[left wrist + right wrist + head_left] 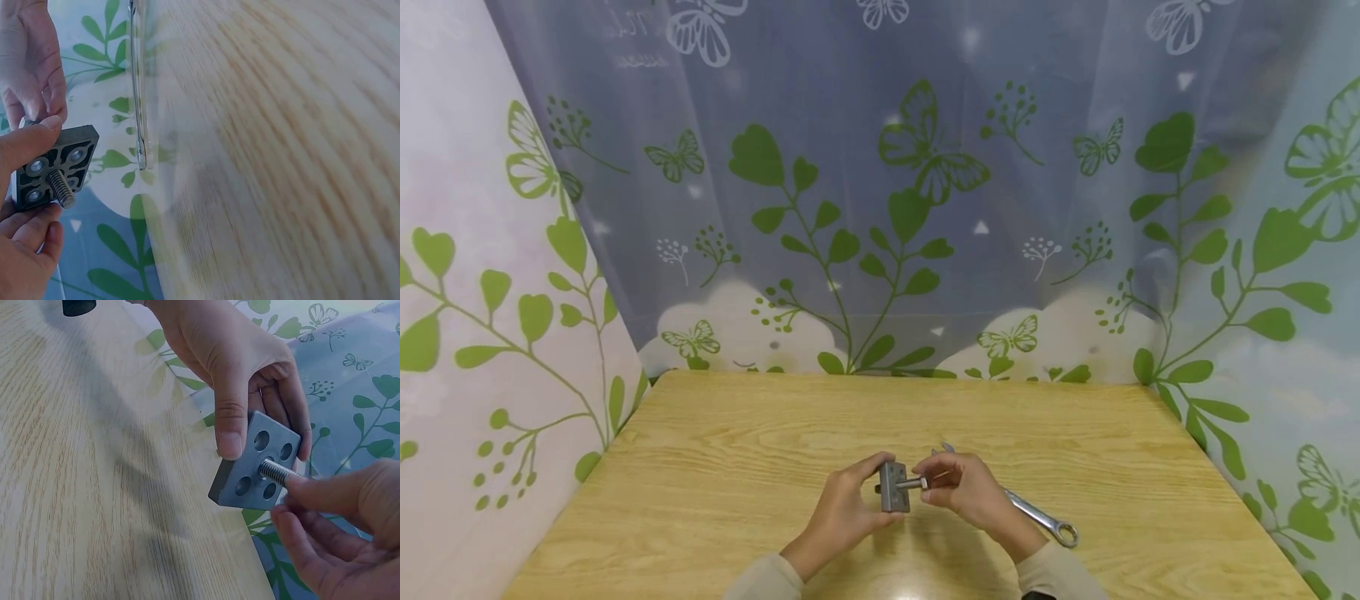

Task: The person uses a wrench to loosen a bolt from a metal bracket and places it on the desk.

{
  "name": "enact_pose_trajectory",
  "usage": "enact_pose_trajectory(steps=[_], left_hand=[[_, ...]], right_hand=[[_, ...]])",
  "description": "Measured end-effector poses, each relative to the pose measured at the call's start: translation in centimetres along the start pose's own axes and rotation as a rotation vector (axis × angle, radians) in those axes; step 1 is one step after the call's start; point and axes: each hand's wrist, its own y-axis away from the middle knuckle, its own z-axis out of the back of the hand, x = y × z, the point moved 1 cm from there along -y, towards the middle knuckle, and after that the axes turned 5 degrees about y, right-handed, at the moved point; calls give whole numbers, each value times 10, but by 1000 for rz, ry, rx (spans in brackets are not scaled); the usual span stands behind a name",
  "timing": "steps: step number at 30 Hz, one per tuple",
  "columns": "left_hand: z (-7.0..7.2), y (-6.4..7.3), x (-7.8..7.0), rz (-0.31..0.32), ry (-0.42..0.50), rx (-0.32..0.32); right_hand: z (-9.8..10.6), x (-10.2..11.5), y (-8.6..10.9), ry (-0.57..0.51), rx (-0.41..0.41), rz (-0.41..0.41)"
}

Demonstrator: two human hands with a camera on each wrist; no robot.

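Observation:
My left hand [842, 504] grips a square grey metal plate [234, 484] by its opposite edges, thumb on one side and fingers on the other. The plate has several round holes, and a threaded bolt [60, 187] passes through its centre, its tip sticking out of the ribbed face. On the flat side, my right hand [966, 492] pinches the bolt near its head between thumb and fingers. A length of thread shows between those fingertips and the plate in the right wrist view. Behind the right hand, a shiny combination wrench [1037, 512] lies on the table, partly hidden by that hand.
Both hands are held over a wood-grain table [737, 433]. Cloth [820, 250] printed with green leaves and butterflies hangs at the table's back and sides. A dark rounded object [79, 306] pokes in at the top left of the right wrist view.

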Motion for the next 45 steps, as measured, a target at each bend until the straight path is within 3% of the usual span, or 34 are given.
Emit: enact_pose_trajectory(steps=[6,10,19,24,30,41,45], left_hand=[[1,0,0,20,-5,5],[2,0,0,25,-15,-2],[1,-1,0,5,-22,-3],[2,-1,0,4,-20,5],[3,0,-1,-1,-25,9],[3,-1,-1,3,-27,8],[3,0,0,11,-29,9]], right_hand=[[-1,-2,0,-33,70,-84],[-3,-3,0,-71,70,-140],[-5,-3,-1,-25,50,-205],[1,-2,-1,11,87,-117],[5,0,0,34,54,2],[4,-2,-2,31,49,19],[3,-2,-1,50,91,17]])
